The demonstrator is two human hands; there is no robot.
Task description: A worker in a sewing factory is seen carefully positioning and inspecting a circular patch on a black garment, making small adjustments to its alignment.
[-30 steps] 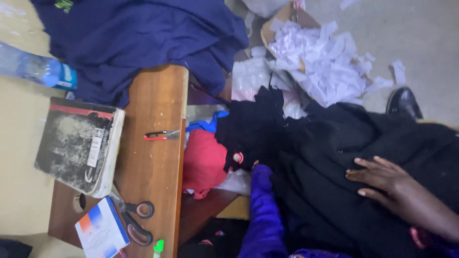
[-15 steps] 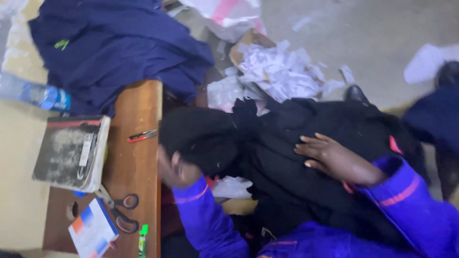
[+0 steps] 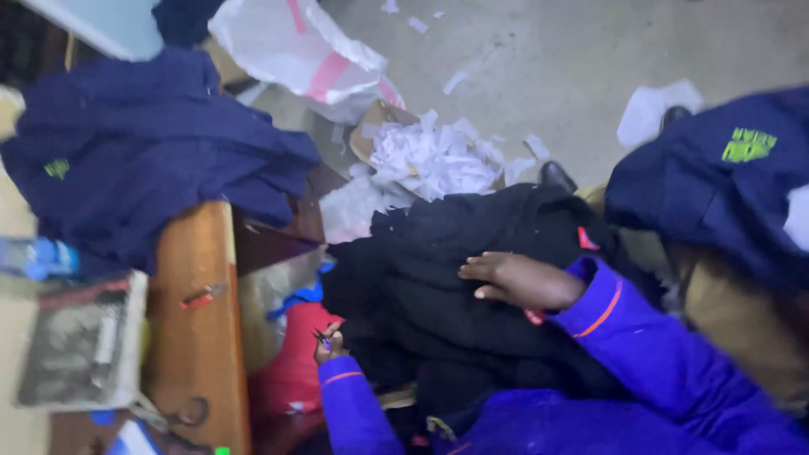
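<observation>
Grey concrete floor [image 3: 548,59] littered with white paper scraps fills the far part of the view, and a brown wooden table [image 3: 195,337] runs along the near left. At the near edge of that table lie dark-handled scissors [image 3: 181,414], with a worn grey hardcover book [image 3: 76,350] to their left and a small red-handled cutter [image 3: 202,296] a little farther on. Just right of the table the left hand [image 3: 329,344], in a blue sleeve, is closed on a small dark tool at the near left edge of a black fabric garment [image 3: 455,312], beside a red cloth [image 3: 291,371]. The garment is bunched in the middle of the scene, right of the table. The right hand [image 3: 518,281] lies flat on top of it, fingers spread and released, gripping nothing. On the left, past the book, a clear plastic bottle [image 3: 38,258] lies near a heaped navy blue garment [image 3: 152,160]. Beyond the black garment sits a pile of shredded white paper [image 3: 430,156], and farther still a white plastic bag with pink stripes [image 3: 295,55]. At the right, another navy garment with a green emblem [image 3: 716,181] hangs.
</observation>
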